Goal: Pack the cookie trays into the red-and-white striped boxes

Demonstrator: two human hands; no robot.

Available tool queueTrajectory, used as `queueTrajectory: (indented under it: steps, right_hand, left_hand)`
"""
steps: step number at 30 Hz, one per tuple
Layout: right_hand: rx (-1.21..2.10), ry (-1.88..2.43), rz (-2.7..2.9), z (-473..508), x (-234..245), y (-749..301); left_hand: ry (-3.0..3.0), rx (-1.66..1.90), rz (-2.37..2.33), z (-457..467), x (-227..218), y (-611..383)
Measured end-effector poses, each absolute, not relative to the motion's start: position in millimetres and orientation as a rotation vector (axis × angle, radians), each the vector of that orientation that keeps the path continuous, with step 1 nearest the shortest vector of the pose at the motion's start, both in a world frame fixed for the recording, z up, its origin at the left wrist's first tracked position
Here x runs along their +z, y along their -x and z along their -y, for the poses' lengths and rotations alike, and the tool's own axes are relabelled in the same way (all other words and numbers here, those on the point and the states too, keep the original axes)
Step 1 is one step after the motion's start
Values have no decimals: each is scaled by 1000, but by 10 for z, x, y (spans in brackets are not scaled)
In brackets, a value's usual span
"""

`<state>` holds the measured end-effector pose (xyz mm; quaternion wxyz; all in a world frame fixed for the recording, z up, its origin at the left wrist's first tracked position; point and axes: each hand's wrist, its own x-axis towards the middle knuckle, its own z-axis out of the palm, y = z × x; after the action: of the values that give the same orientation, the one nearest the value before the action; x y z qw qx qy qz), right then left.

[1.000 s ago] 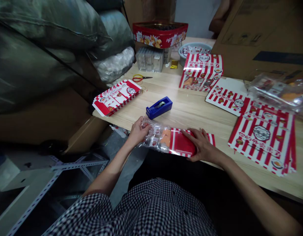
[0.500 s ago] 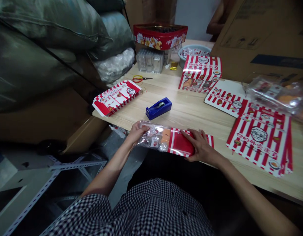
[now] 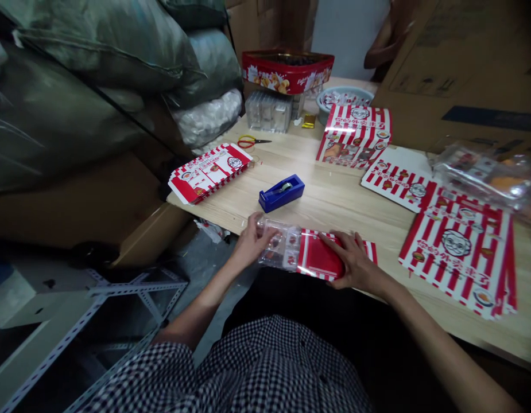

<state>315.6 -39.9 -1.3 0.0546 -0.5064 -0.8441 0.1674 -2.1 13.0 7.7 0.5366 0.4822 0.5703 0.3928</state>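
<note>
At the table's front edge, a clear plastic tray [image 3: 286,246] with small packed items lies partly inside a red-and-white striped cardboard sleeve [image 3: 321,255]. My left hand [image 3: 254,241] grips the tray's exposed left end, thumb on top. Over the sleeve's right part rests my right hand [image 3: 353,261], its fingers bent around the sleeve and holding it. The right end of the tray is hidden within the sleeve. Just beyond my hands stands a blue tape dispenser [image 3: 281,194].
Flat striped cartons are stacked at left [image 3: 211,172] and right [image 3: 457,252]. Scissors [image 3: 253,141], a filled striped box [image 3: 355,136], clear plastic boxes [image 3: 268,112], a red tin [image 3: 286,71] and a grey bowl [image 3: 323,109] stand farther back. Filled plastic trays [image 3: 484,172] lie at right. Another person's arm shows behind.
My left hand has moved right with the tray, which now sits deeper in the sleeve; the orange item has gone out of sight inside. My right hand stays on the sleeve.
</note>
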Motion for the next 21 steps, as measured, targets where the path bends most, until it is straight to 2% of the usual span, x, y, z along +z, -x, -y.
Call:
queueTrajectory:
  steps: [4, 8, 15, 21]
  right_hand:
    - [518, 1539, 2539, 418, 9, -3125]
    - [505, 1547, 2491, 446, 52, -3069]
    - [435, 1590, 2333, 527, 25, -3025]
    - [488, 1609, 2259, 548, 22, -3012]
  left_hand:
    - [-1181, 865, -1282, -121, 149, 240]
    - [-1116, 831, -1146, -40, 226, 23]
    - [-1639, 749, -1230, -159, 282, -344]
    - [-1793, 549, -1253, -357, 252, -352]
